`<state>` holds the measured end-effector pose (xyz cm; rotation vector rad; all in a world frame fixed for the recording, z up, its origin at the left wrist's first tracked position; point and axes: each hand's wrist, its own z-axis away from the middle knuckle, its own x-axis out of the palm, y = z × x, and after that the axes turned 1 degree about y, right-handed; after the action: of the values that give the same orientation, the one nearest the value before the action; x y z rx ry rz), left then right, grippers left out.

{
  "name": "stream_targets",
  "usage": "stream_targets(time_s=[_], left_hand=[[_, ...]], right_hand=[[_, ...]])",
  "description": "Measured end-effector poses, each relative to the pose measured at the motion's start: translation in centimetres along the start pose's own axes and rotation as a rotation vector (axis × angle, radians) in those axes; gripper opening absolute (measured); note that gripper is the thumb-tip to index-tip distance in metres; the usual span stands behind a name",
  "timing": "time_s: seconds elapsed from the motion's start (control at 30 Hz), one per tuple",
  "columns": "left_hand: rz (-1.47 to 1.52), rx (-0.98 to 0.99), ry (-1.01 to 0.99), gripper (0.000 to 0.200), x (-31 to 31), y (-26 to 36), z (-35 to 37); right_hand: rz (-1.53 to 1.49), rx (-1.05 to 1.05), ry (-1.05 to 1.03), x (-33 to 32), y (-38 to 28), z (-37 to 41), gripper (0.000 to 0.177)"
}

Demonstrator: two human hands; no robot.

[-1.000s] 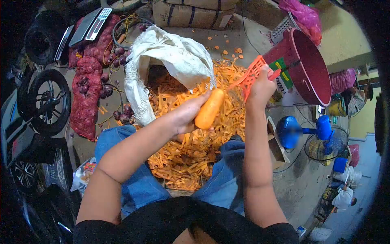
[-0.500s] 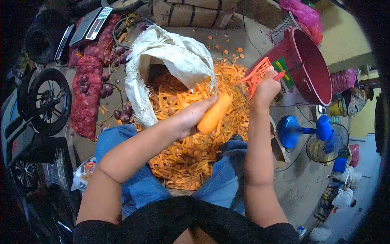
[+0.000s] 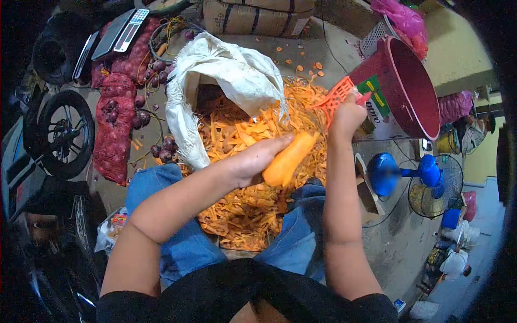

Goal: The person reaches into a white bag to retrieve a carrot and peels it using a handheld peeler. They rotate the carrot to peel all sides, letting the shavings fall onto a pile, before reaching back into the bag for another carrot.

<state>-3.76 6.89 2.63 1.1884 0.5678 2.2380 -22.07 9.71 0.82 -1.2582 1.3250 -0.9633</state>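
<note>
While the left hand (image 3: 253,160) is closed around the near end of the carrot (image 3: 289,160), holding it tilted above the heap of peelings (image 3: 242,215) between the knees, the right hand (image 3: 347,113) is clenched on the orange peeler (image 3: 334,99), raised clear of the carrot, beyond its tip. Judged from this, the work stands between peeling strokes; the next move calls for seating the blade on the carrot's far end. Beyond lie the white sack (image 3: 231,75), left, and the red bucket (image 3: 409,86), far right.

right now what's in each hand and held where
Left hand grips the carrot by its near end; right hand holds the orange peeler by its handle.
</note>
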Motion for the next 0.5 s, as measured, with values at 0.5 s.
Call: stream_targets(time_s=[0.5], left_hand=[[-0.097,-0.053,-0.014,0.038,-0.9,0.3,-0.4]], right_hand=[[-0.075,-0.172,-0.081,0.4,-0.4,1.2,0.021]])
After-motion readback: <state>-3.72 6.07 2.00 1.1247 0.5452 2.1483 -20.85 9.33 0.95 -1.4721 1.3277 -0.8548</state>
